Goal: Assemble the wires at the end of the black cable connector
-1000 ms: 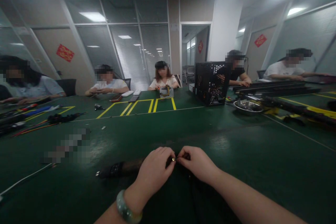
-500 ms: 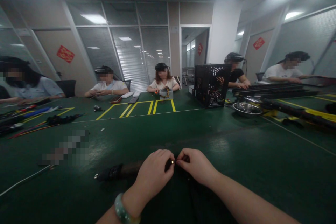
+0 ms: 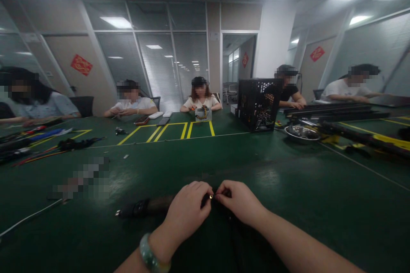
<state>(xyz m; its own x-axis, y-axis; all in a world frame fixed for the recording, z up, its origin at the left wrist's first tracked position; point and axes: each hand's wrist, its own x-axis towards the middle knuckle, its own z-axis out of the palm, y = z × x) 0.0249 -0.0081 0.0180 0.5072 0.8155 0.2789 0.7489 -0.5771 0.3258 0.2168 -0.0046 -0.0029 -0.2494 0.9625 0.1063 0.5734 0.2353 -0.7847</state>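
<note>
Wrapped around a dark, pole-like tube (image 3: 156, 205) is my left hand (image 3: 188, 204), closed, with its fingers bent over the top. The tube lies low over the green table and has a black collar and a shiny metal tip at its left end. A small brass-coloured ring or fitting (image 3: 211, 196) shows at the left hand's fingertips. Just right of it, my right hand (image 3: 238, 202) is closed in a pinch, its fingertips almost meeting the left hand's. Whatever the pinch holds is dark and hard to make out. A dark strip hangs below the right hand.
The green table (image 3: 179, 158) carries a pixelated object (image 3: 80, 179) with a white cable at left. Tools and wires (image 3: 77, 143) lie farther left. A black computer case (image 3: 259, 104), a metal bowl (image 3: 301, 133) and black bars (image 3: 336, 111) stand right. Several people sit around the table.
The view shifts very slightly. Both hands stay almost where they were, and the tube keeps its place in my left hand.
</note>
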